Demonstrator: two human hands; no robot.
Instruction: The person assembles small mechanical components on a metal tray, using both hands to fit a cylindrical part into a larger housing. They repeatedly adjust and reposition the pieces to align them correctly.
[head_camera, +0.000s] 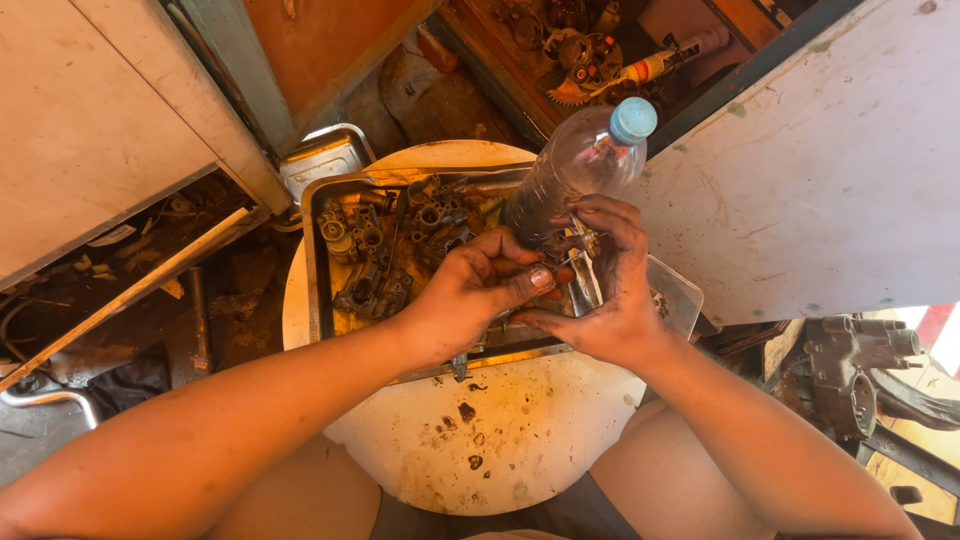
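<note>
Cluttered little workshop corner here, and I'm sat at a round white desk (500, 440) that's stained with rust and grime, with one metal tray (318, 260) on it full of greasy small engine parts (385, 250). Too many to count honestly, and they blur into one brown pile. My left hand (470, 290) and right hand (605, 290) are both right over the tray's near edge, fingers curled shut around one small dark metal part (565, 245) between them. My fingers hide most of it, so the shape is hard to make out. There's one clear plastic bottle (570, 170) with a blue cap leaning across just above my right hand; can't tell whether my fingertips actually touch it. One clear plastic piece (675, 290) pokes out behind my right hand, mostly covered. On the far right, one grey metal casting (850, 370) is cut off by the frame edge. A shelf up top holds more gears, too far away to count.
</note>
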